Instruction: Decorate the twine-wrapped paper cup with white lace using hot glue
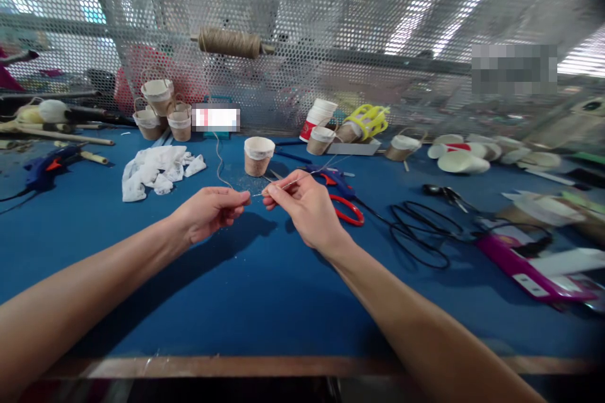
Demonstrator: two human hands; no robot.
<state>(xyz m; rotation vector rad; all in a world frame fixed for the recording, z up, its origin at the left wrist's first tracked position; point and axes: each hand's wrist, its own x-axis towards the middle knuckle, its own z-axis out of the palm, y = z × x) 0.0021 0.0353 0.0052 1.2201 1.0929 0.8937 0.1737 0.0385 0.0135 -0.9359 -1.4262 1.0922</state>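
Note:
Both my hands meet above the blue table (265, 289), fingertips almost touching. My left hand (212, 211) pinches the end of a thin pale string (218, 160) that curls up behind it toward the back. My right hand (305, 208) pinches a thin metal needle or wire (288, 184) that points toward the left fingers. Just behind the hands stands a small twine-wrapped paper cup (258, 156) with a white rim.
Red-handled scissors (347, 209), a blue glue gun (331, 177) and black cable (420, 233) lie right of the hands. White lace cloth (158, 169), another glue gun (47, 167), several cups (158, 110), a twine spool (230, 42) on the mesh wall (302, 25).

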